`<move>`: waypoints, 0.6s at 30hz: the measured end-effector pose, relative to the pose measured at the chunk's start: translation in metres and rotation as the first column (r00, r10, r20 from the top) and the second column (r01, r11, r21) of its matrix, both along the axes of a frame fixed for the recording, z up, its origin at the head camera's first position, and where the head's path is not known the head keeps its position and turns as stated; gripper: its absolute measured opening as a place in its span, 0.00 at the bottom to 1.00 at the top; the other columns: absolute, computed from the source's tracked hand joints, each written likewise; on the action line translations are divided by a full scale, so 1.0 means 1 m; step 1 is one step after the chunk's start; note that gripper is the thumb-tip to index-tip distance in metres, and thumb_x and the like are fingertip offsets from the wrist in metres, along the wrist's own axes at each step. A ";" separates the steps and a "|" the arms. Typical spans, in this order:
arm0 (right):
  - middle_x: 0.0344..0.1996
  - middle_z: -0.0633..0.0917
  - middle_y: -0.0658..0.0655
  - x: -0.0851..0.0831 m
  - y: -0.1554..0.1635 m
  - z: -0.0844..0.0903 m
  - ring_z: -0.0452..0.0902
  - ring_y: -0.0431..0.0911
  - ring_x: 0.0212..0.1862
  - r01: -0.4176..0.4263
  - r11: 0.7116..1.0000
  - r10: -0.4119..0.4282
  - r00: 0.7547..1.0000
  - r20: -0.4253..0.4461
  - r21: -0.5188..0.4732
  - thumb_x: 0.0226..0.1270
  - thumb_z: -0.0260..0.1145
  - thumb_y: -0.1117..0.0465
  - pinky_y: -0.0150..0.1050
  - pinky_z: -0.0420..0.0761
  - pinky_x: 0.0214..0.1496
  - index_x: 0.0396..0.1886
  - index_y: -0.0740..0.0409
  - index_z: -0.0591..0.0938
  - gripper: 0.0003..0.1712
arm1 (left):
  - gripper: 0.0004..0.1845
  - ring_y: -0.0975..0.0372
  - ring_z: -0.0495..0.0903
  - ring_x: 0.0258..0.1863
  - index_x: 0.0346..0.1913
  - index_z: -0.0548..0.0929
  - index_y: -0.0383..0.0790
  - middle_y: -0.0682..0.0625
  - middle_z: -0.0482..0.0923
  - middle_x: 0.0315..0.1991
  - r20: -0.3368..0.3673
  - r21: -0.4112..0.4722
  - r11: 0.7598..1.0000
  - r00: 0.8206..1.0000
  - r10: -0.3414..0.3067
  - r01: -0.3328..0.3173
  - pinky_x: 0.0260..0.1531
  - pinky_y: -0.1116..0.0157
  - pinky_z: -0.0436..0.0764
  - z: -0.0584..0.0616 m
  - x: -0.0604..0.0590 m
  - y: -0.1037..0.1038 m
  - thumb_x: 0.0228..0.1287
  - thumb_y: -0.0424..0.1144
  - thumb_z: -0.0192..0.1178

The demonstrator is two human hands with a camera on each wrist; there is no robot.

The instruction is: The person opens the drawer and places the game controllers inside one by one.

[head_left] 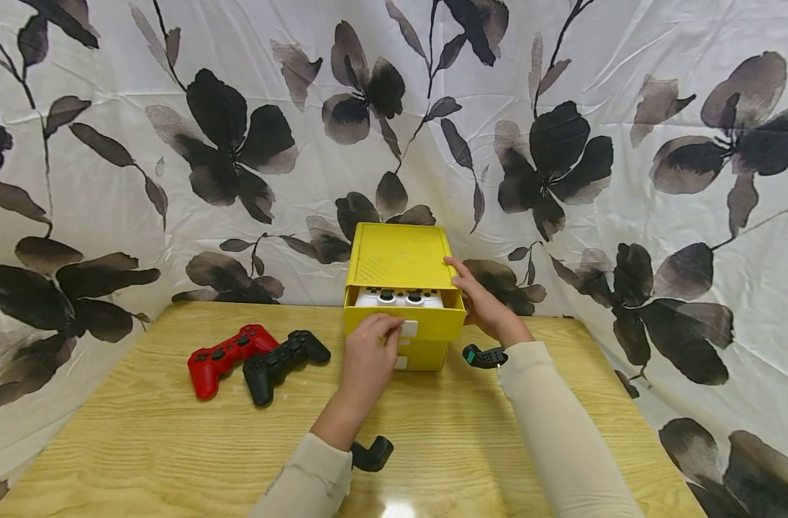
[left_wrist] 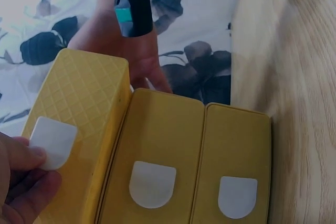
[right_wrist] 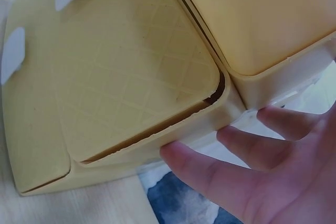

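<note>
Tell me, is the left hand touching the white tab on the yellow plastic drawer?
Touching. The left wrist view shows the left hand pinching the white tab on the pulled-out top drawer of the yellow plastic drawer box.

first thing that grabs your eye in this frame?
The yellow drawer box at the back middle of the wooden table, its top drawer pulled out with a white game controller inside. The left hand pinches that drawer's white tab, and the right hand rests against the box's right side. Left of the box lie a red controller and a black controller, side by side.
</note>
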State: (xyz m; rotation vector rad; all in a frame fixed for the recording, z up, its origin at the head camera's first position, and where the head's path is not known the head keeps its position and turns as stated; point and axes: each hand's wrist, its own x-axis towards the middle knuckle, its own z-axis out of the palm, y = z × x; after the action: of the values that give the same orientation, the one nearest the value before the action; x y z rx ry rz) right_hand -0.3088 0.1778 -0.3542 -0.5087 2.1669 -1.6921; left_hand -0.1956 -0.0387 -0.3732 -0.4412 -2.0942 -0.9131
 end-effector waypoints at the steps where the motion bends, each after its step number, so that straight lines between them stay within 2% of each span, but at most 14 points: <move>1: 0.78 0.39 0.50 0.000 0.000 0.000 0.43 0.64 0.77 0.001 1.000 -0.001 1.000 0.001 -0.002 0.74 0.37 0.39 0.73 0.63 0.63 0.75 0.24 0.42 0.32 | 0.05 0.57 0.85 0.36 0.36 0.89 0.35 0.46 0.86 0.34 -0.003 0.003 1.000 1.000 0.000 0.000 0.36 0.65 0.85 0.000 -0.001 0.000 0.57 0.27 0.67; 11: 0.78 0.40 0.50 0.001 0.000 -0.001 0.42 0.63 0.77 0.009 1.000 -0.009 1.000 0.000 -0.016 0.75 0.39 0.39 0.73 0.64 0.62 0.74 0.25 0.44 0.31 | 0.04 0.57 0.85 0.35 0.36 0.88 0.35 0.46 0.86 0.33 -0.044 0.010 1.000 0.999 0.005 -0.005 0.35 0.66 0.85 -0.002 -0.011 0.000 0.57 0.27 0.67; 18: 0.78 0.40 0.50 0.000 -0.001 -0.001 0.42 0.62 0.77 0.004 1.000 -0.004 1.000 0.001 -0.028 0.74 0.39 0.40 0.73 0.64 0.61 0.75 0.26 0.44 0.32 | 0.04 0.57 0.85 0.35 0.36 0.88 0.35 0.46 0.85 0.33 -0.014 0.011 1.000 1.000 0.020 -0.019 0.35 0.65 0.85 -0.002 -0.018 0.000 0.58 0.27 0.66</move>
State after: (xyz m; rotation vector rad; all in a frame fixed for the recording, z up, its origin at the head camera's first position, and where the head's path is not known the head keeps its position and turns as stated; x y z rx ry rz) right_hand -0.3084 0.1773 -0.3550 -0.5113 2.1472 -1.7268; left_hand -0.2133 -0.0383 -0.3752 -0.4198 -2.0767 -0.9068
